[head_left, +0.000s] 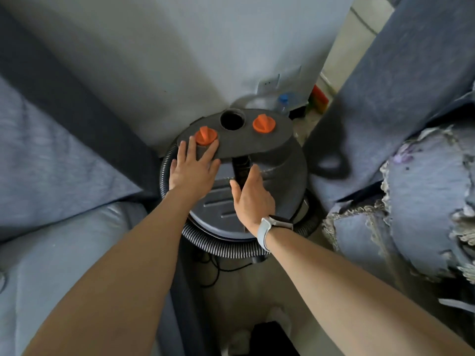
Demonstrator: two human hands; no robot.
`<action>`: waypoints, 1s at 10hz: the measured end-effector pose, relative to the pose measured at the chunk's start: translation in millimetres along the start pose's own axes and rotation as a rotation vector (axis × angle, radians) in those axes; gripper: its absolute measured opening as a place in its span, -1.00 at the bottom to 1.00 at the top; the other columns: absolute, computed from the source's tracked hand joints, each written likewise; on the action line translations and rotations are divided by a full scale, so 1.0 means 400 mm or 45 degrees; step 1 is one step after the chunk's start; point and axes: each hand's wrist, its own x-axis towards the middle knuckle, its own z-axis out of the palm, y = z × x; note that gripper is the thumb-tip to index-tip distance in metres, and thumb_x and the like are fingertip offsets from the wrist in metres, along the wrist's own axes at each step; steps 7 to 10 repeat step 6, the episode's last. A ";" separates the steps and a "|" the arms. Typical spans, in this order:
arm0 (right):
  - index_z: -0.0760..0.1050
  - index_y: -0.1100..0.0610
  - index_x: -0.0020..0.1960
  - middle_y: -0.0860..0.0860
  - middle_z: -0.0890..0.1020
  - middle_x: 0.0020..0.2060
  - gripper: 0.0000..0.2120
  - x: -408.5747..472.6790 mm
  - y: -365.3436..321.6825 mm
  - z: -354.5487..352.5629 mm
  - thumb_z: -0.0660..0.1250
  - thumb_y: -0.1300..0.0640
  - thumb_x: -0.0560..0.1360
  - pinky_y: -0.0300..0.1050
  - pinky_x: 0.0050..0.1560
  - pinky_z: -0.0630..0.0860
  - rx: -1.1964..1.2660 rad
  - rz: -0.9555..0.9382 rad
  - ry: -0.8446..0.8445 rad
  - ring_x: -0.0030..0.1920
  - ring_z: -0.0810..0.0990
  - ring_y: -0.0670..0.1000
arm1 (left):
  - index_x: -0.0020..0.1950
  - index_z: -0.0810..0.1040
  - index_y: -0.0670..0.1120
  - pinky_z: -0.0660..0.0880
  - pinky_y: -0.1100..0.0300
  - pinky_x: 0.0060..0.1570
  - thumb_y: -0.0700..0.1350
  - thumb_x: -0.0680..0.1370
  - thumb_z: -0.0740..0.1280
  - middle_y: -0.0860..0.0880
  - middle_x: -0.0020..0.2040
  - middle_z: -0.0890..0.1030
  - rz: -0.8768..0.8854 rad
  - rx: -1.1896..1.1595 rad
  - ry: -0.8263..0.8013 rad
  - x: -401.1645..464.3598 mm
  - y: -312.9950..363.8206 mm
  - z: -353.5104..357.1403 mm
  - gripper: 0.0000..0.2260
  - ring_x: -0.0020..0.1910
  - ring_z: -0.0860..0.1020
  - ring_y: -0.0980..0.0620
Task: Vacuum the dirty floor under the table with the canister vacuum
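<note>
Both forearms reach down to the canister vacuum (pixel 239 176), wedged between sofas against the wall. Left hand (pixel 192 168) lies flat, fingers spread, beside an orange knob (pixel 205 135); right hand (pixel 253 196) curls round the black handle post (pixel 241 168). Risk: the coiled hose (pixel 218 242) could snag when lifted.
</note>
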 end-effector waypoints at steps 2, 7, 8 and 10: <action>-0.04 0.26 0.53 0.16 0.31 0.43 -0.37 0.092 0.003 -0.026 0.01 -0.11 0.65 -0.01 -0.09 0.47 -0.145 -0.078 -0.069 0.14 0.58 0.17 | 0.54 -0.06 0.27 0.09 -0.16 0.42 0.16 0.65 -0.06 -0.04 0.59 -0.14 -0.103 -0.102 0.059 0.041 0.017 -0.016 -0.56 0.55 -0.19 -0.08; 0.02 0.16 0.54 0.14 0.21 0.46 -0.41 0.132 0.015 -0.067 0.10 -0.08 0.63 0.00 0.17 0.39 0.212 0.001 -0.202 0.34 0.40 0.18 | 0.52 -0.09 0.31 0.01 -0.21 0.46 0.16 0.66 -0.05 -0.03 0.58 -0.17 -0.137 -0.188 0.140 0.063 0.030 0.005 -0.56 0.54 -0.23 -0.08; 0.02 0.16 0.54 0.14 0.21 0.46 -0.41 0.132 0.015 -0.067 0.10 -0.08 0.63 0.00 0.17 0.39 0.212 0.001 -0.202 0.34 0.40 0.18 | 0.52 -0.09 0.31 0.01 -0.21 0.46 0.16 0.66 -0.05 -0.03 0.58 -0.17 -0.137 -0.188 0.140 0.063 0.030 0.005 -0.56 0.54 -0.23 -0.08; 0.02 0.16 0.54 0.14 0.21 0.46 -0.41 0.132 0.015 -0.067 0.10 -0.08 0.63 0.00 0.17 0.39 0.212 0.001 -0.202 0.34 0.40 0.18 | 0.52 -0.09 0.31 0.01 -0.21 0.46 0.16 0.66 -0.05 -0.03 0.58 -0.17 -0.137 -0.188 0.140 0.063 0.030 0.005 -0.56 0.54 -0.23 -0.08</action>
